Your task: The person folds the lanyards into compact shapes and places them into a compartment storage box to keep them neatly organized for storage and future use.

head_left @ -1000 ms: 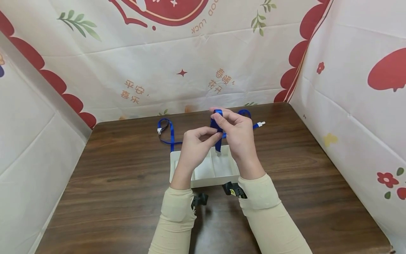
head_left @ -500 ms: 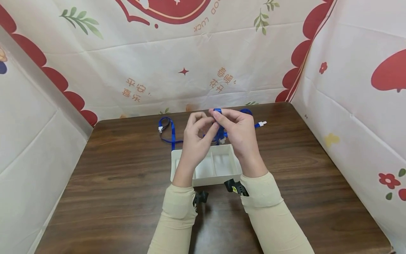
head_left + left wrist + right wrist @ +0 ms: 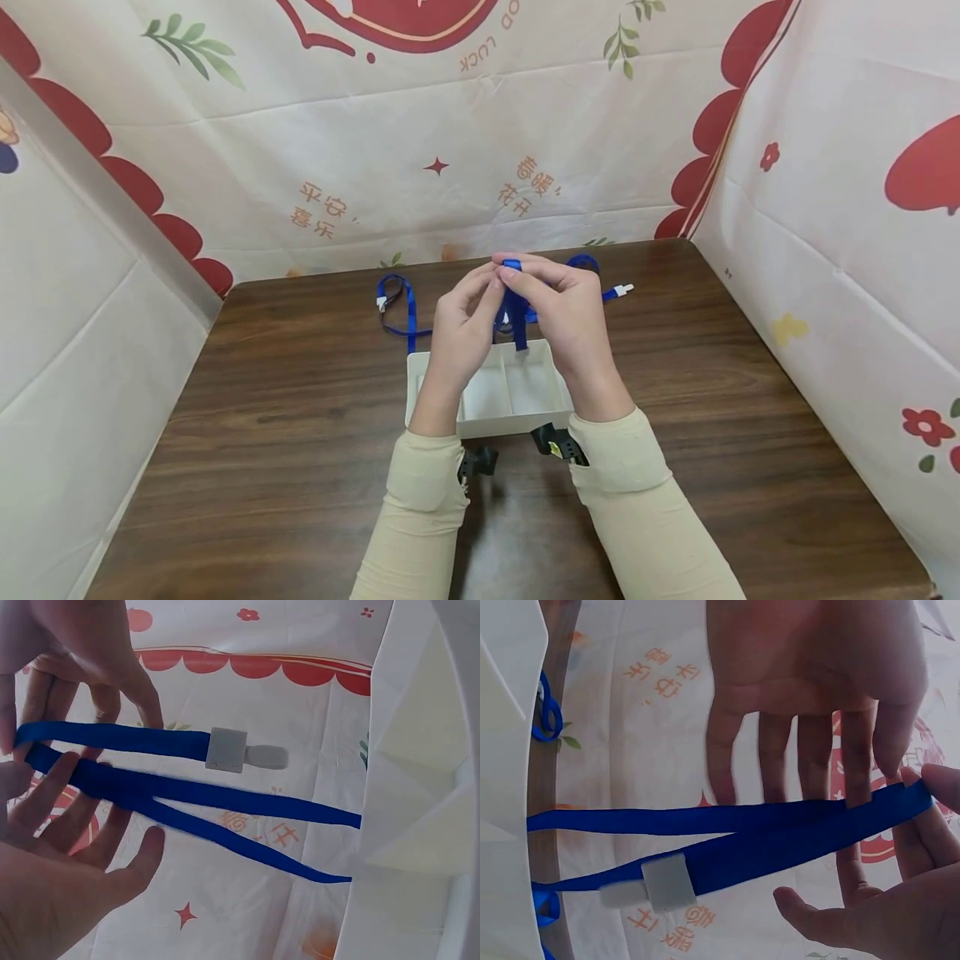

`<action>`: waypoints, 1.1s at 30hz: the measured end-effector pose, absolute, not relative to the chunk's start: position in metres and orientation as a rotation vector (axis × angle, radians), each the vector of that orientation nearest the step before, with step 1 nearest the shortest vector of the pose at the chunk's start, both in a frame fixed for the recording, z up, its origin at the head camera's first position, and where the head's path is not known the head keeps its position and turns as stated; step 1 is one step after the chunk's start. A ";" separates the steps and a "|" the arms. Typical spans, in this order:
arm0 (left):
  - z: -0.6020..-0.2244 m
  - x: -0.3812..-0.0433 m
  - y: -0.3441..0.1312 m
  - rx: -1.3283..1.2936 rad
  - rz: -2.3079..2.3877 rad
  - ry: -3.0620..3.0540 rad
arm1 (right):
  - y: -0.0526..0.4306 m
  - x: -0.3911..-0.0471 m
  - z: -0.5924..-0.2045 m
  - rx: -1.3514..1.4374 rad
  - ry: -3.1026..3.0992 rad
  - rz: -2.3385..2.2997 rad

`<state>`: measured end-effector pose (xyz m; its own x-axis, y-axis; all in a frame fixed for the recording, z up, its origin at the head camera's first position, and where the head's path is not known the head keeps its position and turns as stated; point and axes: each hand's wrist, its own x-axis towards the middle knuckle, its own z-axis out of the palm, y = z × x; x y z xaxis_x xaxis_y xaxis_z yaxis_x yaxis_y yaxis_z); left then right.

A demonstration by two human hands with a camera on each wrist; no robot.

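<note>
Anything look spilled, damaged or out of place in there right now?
Nothing looks spilled, and the held blue strap shows no visible damage. Slightly untidy: loose lanyard loops sprawl unevenly on the table behind the white tray.

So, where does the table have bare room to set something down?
Bare table: between its left edge and the white tray, and between the right sleeve and right edge. Crowded: behind the tray, where blue lanyards lie, and over it, where the left hand and right hand hold a blue strap.
</note>
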<state>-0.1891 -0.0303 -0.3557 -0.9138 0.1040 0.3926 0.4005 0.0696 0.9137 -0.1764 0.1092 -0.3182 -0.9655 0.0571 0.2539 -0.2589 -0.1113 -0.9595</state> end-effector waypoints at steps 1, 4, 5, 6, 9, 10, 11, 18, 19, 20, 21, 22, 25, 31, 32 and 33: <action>-0.355 -0.189 -0.030 -0.506 -1.949 -2.134 | 0.109 -0.176 -0.317 0.233 -1.931 2.186; -0.351 -0.190 -0.031 -0.502 -2.001 -2.153 | 0.111 -0.175 -0.315 0.249 -1.918 2.179; -0.349 -0.190 -0.031 -0.505 -2.015 -2.157 | 0.111 -0.175 -0.314 0.255 -1.912 2.179; -0.348 -0.190 -0.031 -0.520 -2.027 -2.153 | 0.112 -0.175 -0.314 0.264 -1.903 2.179; -0.345 -0.191 -0.031 -0.584 -2.046 -2.128 | 0.113 -0.175 -0.313 0.273 -1.887 2.178; -0.344 -0.191 -0.031 -0.609 -2.044 -2.116 | 0.113 -0.175 -0.313 0.271 -1.888 2.174; -0.344 -0.191 -0.031 -0.635 -2.043 -2.101 | 0.113 -0.175 -0.312 0.269 -1.889 2.169; -0.344 -0.190 -0.030 -0.707 -2.020 -2.052 | 0.114 -0.175 -0.313 0.255 -1.899 2.142; -0.344 -0.190 -0.030 -0.710 -2.021 -2.047 | 0.114 -0.175 -0.313 0.256 -1.894 2.148; -0.344 -0.189 -0.029 -0.714 -2.027 -2.039 | 0.114 -0.175 -0.313 0.254 -1.886 2.160; -0.345 -0.189 -0.029 -0.721 -2.037 -2.031 | 0.114 -0.174 -0.313 0.255 -1.880 2.165; -0.345 -0.189 -0.029 -0.721 -2.035 -2.032 | 0.114 -0.174 -0.313 0.254 -1.875 2.172; -0.346 -0.188 -0.029 -0.743 -2.033 -2.044 | 0.113 -0.174 -0.313 0.250 -1.861 2.186; -0.349 -0.188 -0.029 -0.736 -2.014 -2.117 | 0.113 -0.174 -0.313 0.271 -1.852 2.189; -0.349 -0.188 -0.029 -0.721 -2.001 -2.130 | 0.114 -0.173 -0.313 0.273 -1.854 2.188; -0.349 -0.188 -0.029 -0.708 -1.987 -2.140 | 0.114 -0.173 -0.313 0.274 -1.855 2.186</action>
<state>-0.1884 -0.0291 -0.3488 -0.8802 0.2437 0.4072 0.4242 0.0190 0.9054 -0.1729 0.1140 -0.3127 -0.9483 0.0757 0.3083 -0.3165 -0.1504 -0.9366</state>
